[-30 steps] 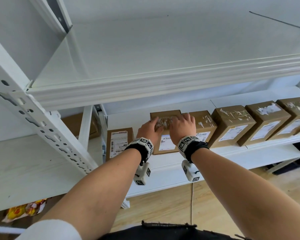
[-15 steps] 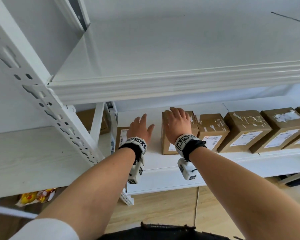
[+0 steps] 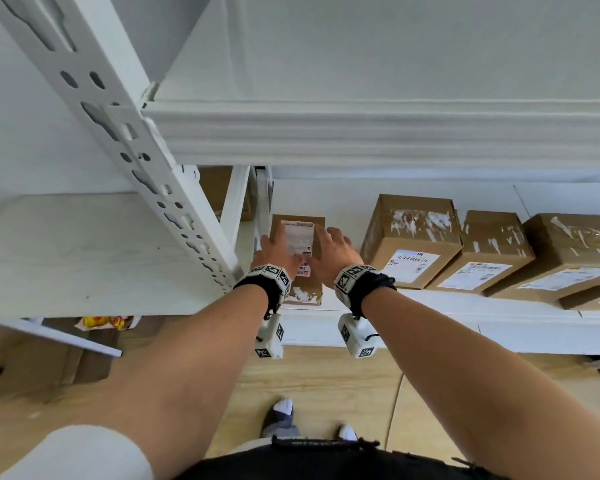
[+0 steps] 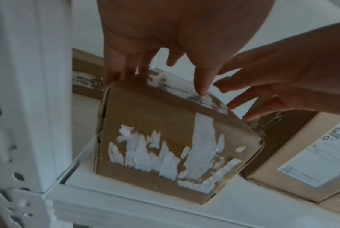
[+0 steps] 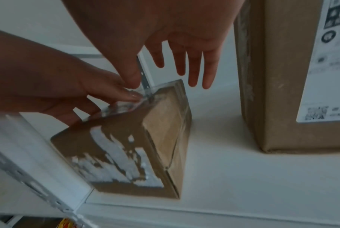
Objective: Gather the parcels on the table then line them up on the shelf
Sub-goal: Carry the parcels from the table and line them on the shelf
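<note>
A small brown parcel [image 3: 297, 289] with a white label on top stands at the left end of the white shelf [image 3: 430, 303], beside the upright post. My left hand [image 3: 274, 249] rests its fingers and thumb on the parcel's [image 4: 174, 146] top left edge. My right hand [image 3: 333, 247] is at its top right edge, fingers straight and spread [image 5: 194, 69], thumb near the top corner. Neither hand plainly grips the parcel [image 5: 135, 154]. A larger labelled parcel [image 3: 411, 240] stands just to the right, starting a row of brown parcels [image 3: 489, 251].
A perforated white upright post [image 3: 174, 188] stands close on the left. Another shelf board [image 3: 84, 251] lies left of it, with a brown box [image 3: 219, 192] behind. An upper shelf [image 3: 361, 133] overhangs. Below are wooden floor and my feet.
Both hands left the larger parcel, which now stands in the row, and moved left to the small parcel by the post. The view has tilted down.
</note>
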A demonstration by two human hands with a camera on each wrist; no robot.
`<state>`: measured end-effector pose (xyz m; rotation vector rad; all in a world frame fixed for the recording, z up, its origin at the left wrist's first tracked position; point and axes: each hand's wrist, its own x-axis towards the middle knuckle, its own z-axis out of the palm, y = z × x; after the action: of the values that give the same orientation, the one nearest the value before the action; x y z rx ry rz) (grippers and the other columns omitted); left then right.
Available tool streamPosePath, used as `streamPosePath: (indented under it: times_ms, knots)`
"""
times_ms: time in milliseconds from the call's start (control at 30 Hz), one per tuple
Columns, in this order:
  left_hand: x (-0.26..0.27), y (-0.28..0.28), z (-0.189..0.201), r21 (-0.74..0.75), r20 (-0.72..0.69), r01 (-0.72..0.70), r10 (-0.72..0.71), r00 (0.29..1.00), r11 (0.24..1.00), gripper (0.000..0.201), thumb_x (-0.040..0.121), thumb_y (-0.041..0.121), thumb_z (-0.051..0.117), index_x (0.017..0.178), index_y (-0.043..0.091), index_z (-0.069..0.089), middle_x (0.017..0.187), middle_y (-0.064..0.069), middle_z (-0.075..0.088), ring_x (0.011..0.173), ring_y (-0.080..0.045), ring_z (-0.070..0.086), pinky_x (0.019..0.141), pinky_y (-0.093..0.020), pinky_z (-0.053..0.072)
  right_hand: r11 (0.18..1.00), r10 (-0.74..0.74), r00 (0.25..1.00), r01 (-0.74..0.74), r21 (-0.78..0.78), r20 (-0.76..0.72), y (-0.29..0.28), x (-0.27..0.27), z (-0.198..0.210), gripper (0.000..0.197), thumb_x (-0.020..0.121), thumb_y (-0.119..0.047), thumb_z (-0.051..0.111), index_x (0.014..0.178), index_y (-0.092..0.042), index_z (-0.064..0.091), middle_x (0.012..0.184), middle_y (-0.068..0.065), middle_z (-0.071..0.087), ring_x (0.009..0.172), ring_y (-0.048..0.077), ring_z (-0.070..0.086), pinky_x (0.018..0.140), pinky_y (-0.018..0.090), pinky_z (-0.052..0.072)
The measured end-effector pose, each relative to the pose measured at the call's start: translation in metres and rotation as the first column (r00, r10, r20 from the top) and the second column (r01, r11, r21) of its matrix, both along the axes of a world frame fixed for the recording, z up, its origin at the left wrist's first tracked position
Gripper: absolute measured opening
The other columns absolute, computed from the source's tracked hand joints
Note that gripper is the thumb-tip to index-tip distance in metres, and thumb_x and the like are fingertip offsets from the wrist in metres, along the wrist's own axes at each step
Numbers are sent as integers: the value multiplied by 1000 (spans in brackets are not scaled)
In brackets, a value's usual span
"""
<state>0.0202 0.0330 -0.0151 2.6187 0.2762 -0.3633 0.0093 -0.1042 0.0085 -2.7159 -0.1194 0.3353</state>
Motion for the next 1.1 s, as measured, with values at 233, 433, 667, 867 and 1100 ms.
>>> streamPosePath:
  times_ms: [233, 433, 667, 867, 1100]
  knots:
    - [1, 5, -15, -17, -6, -2, 2, 1000, 1000, 80, 94, 54, 57, 156, 32, 12, 126, -13, 51, 105, -34, 61, 81, -40, 51, 995, -4, 992, 16, 97, -126, 5, -5, -24, 65, 101, -39, 45, 155, -29, 11, 138, 15, 48, 111, 34, 60, 92, 44, 52]
    - [3, 2, 5, 10, 18, -67, 66, 998, 998, 64, 96, 59, 50, 146, 22, 35, 138, -17, 44, 120, -41, 54, 100, -45, 45, 985, -63, 998, 60, 159, 16, 7, 3, 6, 56, 97, -32, 54, 147, -21, 34, 138, 9, 50, 112, 32, 60, 94, 42, 51]
    - [15, -11, 41, -110, -15, -134, 133, 991, 985, 46, 107, 32, 31, 148, 10, 38, 132, -20, 57, 123, -36, 55, 112, -50, 36, 963, -132, 965, 70, 260, 229, 4, 21, 62, 53, 93, -33, 60, 142, -22, 45, 134, 4, 54, 113, 27, 58, 97, 39, 46]
    - [10, -21, 66, -184, -106, -41, 22, 994, 982, 68, 95, 32, 67, 148, 9, 32, 131, -19, 58, 118, -35, 59, 90, -33, 47, 997, 52, 956, -67, 42, 289, 2, 33, 88, 57, 88, -15, 55, 142, -25, 44, 144, 3, 44, 115, 29, 57, 107, 43, 35]
    - [3, -12, 37, -193, -233, -71, 25, 972, 979, 52, 96, 30, 62, 137, 2, 49, 131, -21, 60, 116, -35, 63, 98, -41, 53, 977, 208, 973, -212, 29, 103, 0, 28, 62, 68, 89, 1, 58, 148, -23, 35, 158, 6, 19, 126, 31, 50, 101, 39, 45]
